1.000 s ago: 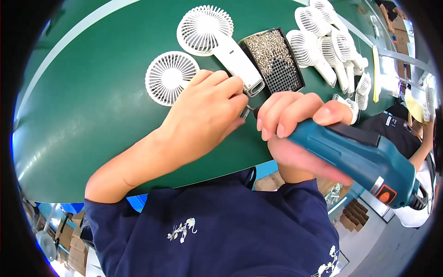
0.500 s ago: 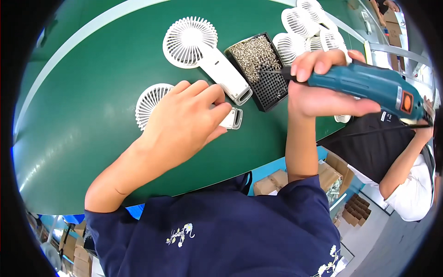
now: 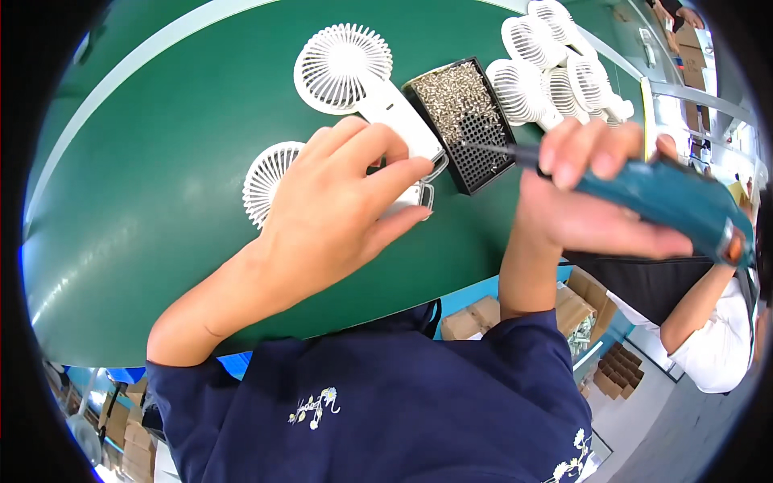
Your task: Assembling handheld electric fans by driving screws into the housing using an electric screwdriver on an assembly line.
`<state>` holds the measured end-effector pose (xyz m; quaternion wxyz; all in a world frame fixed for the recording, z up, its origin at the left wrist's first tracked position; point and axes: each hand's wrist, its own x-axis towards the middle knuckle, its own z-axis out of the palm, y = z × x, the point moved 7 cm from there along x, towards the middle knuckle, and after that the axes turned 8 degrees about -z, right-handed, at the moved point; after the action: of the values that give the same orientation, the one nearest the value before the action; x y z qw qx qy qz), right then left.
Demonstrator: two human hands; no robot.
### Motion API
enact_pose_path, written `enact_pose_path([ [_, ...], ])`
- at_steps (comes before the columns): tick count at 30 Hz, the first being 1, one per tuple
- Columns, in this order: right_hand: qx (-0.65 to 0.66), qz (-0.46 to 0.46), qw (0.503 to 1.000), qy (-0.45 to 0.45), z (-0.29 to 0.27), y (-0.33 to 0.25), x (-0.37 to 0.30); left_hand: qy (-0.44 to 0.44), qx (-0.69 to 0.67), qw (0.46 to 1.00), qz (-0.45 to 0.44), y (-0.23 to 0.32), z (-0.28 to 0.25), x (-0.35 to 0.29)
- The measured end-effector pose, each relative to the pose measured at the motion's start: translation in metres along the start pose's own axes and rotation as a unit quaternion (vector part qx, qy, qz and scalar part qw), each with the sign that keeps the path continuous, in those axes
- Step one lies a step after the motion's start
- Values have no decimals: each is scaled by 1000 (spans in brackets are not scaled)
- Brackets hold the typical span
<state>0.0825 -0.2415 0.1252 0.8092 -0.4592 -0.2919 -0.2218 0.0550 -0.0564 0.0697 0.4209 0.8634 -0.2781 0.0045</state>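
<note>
A white handheld fan (image 3: 270,179) lies on the green table under my left hand (image 3: 334,189). My fingers and thumb close round its handle near the end, and the palm hides most of that handle. My right hand (image 3: 584,197) is wrapped around a teal electric screwdriver (image 3: 668,203), slightly blurred. The screwdriver's thin bit points left, over a black perforated tray (image 3: 473,183) partly filled with small metal screws (image 3: 455,92). Whether a screw sits on the tip I cannot tell. A second white handheld fan (image 3: 342,68) lies just beyond my left hand, its handle end near the tray.
Several more white fans (image 3: 523,88) are heaped beyond the tray at the right. A co-worker's arm (image 3: 696,310) and dark apron show at the right edge. Cardboard boxes (image 3: 471,319) stand below the table's near edge (image 3: 386,307).
My right hand has drawn the screwdriver to the right and nearer to me. My left hand has shifted slightly right, its thumb and index finger now further apart at the handle's end.
</note>
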Motion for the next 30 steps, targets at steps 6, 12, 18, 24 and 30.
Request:
enact_pose_path([
  [6, 81, 27, 994, -63, 40, -17, -7, 50, -119, 992, 3, 4, -6, -1],
  [12, 100, 71, 987, -100, 48, -7, -24, -12, -128, 991, 18, 7, 6, -10],
  [18, 9, 47, 994, -103, 51, -9, -50, -55, -68, 996, -1, 8, 18, -11],
  [24, 59, 29, 996, -61, 52, -4, -62, -75, -38, 996, 7, 7, 22, -13],
  [30, 59, 19, 995, -79, 51, 5, -70, -87, -19, 996, 5, 3, 29, -14],
])
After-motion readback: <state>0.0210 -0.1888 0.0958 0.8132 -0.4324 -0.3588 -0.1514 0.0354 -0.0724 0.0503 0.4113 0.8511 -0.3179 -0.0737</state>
